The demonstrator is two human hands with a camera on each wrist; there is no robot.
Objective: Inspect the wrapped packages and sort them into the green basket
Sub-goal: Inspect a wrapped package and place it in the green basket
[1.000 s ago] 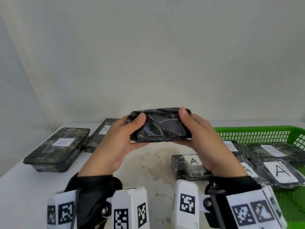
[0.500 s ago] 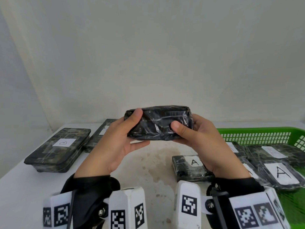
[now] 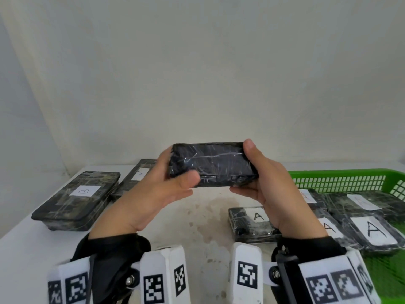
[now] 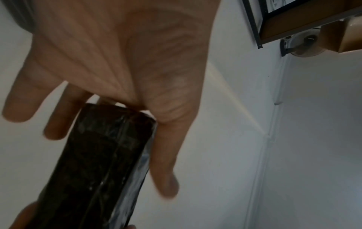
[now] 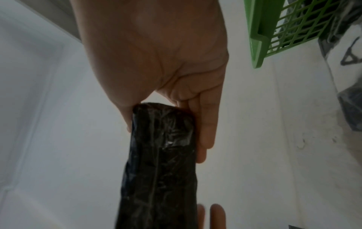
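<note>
A black film-wrapped package (image 3: 211,164) is held up above the table, its plain side facing me and no label showing. My left hand (image 3: 175,172) grips its left end, thumb on the front face. My right hand (image 3: 252,167) grips its right end, thumb over the top corner. The left wrist view shows the package (image 4: 101,162) between thumb and fingers, and the right wrist view shows the package (image 5: 160,162) the same way. The green basket (image 3: 341,176) stands at the right and holds several packages labelled A (image 3: 377,231).
On the white table (image 3: 197,220), a package labelled B (image 3: 81,196) lies at the left with another labelled A (image 3: 138,174) behind it. One more A package (image 3: 252,222) lies just left of the basket, under my right wrist. A wall rises close behind.
Both hands have turned the package between them and shifted their hold. My left thumb moved down onto its front face; my right thumb went back up to the top right corner.
</note>
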